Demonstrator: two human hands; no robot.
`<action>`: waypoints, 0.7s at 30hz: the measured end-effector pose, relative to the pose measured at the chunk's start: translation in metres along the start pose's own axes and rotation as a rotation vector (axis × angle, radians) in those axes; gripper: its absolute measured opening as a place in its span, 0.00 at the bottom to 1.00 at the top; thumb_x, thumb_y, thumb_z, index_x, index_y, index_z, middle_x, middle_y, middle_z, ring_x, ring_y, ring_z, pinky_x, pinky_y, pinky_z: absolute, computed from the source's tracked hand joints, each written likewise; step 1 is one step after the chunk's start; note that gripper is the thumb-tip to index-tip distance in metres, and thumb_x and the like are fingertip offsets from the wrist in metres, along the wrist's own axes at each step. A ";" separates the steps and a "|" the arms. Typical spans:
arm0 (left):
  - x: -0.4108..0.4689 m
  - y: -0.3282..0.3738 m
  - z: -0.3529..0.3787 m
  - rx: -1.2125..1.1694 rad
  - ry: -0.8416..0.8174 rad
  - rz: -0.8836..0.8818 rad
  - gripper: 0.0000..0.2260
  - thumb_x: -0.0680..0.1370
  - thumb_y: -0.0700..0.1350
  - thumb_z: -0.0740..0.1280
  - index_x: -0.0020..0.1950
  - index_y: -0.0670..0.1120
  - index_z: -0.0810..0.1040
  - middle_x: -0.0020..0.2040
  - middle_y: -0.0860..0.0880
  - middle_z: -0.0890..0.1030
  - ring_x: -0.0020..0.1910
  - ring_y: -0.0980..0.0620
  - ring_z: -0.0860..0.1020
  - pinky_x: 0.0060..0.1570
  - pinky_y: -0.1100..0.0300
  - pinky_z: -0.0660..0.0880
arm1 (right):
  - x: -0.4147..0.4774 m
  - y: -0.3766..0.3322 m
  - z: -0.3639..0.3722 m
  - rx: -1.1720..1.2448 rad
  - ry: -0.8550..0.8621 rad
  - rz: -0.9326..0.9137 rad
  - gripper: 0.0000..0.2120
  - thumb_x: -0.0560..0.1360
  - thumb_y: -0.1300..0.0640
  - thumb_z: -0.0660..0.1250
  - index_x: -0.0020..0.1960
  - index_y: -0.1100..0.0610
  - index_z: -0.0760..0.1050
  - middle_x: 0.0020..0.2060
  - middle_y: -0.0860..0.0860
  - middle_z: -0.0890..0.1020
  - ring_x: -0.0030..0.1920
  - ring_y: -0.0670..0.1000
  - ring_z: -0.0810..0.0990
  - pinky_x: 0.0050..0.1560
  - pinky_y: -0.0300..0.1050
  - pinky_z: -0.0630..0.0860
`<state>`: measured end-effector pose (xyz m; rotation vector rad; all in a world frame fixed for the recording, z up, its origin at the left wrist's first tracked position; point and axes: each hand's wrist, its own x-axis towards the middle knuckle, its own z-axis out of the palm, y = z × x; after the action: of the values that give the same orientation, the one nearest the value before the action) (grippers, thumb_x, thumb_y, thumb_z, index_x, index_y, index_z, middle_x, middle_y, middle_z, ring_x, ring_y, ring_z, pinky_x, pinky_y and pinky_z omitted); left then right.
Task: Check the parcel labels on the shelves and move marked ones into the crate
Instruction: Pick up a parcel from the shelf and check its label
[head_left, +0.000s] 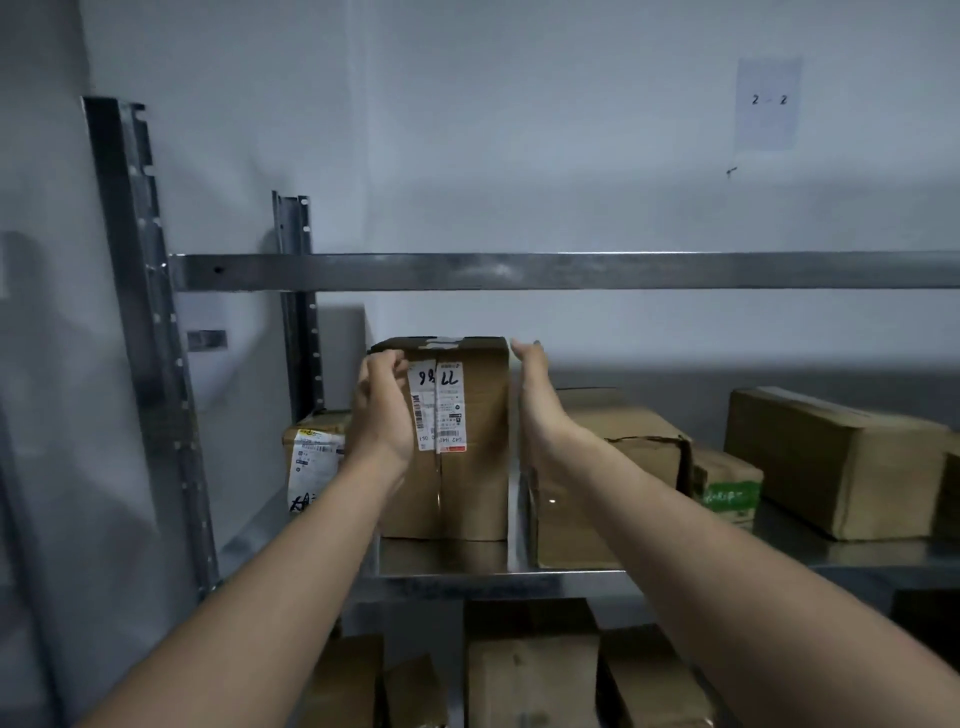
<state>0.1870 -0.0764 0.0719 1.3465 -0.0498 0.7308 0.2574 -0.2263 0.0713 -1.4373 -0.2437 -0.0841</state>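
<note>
Grey wall (519, 156) fills the background, with a metal shelf (467, 579) running across it under an upper beam (571, 270). Several brown boxes sit on the shelf. A tall box (467, 478) stands upright near the front edge, towards the left end, with its long axis vertical. A lower box (613, 457) stands just beside it on the right, and a small box (311, 452) sits behind it to the left.

A white label (439, 410) faces the person, with handwritten numbers at its top that seem to read upside down.

The tall box lies straight ahead between both hands, about equally near to each. The left hand (382, 410) grips the upper left edge, fingers curled over the corner beside the label. The right hand (537, 395) is flat, fingers straight and pointing up along the right side near the top corner. Whether it touches the cardboard I cannot tell. Lifting the box out probably needs that right palm pressed in first.
</note>
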 end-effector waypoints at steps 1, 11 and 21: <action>0.001 0.008 0.012 -0.009 -0.014 -0.007 0.22 0.73 0.64 0.57 0.55 0.52 0.80 0.60 0.48 0.83 0.62 0.49 0.79 0.64 0.51 0.73 | -0.016 -0.020 -0.007 -0.038 0.011 -0.037 0.49 0.68 0.20 0.58 0.85 0.36 0.52 0.86 0.47 0.54 0.85 0.57 0.54 0.81 0.67 0.54; -0.041 -0.031 0.092 0.218 -0.287 -0.344 0.25 0.85 0.63 0.53 0.75 0.52 0.75 0.68 0.43 0.76 0.61 0.44 0.76 0.59 0.49 0.72 | -0.032 -0.004 -0.173 -0.401 0.294 -0.159 0.22 0.86 0.47 0.61 0.77 0.52 0.73 0.75 0.53 0.75 0.74 0.56 0.74 0.77 0.55 0.68; -0.093 -0.054 0.112 0.047 -0.316 -0.454 0.30 0.82 0.69 0.55 0.82 0.60 0.63 0.79 0.43 0.69 0.78 0.37 0.66 0.78 0.34 0.61 | -0.072 0.025 -0.199 -0.280 0.306 0.115 0.38 0.79 0.32 0.50 0.78 0.55 0.72 0.74 0.56 0.75 0.72 0.61 0.73 0.75 0.61 0.69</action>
<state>0.1831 -0.2204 0.0140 1.4413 0.0224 0.1357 0.2154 -0.4256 0.0093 -1.6900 0.1069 -0.2491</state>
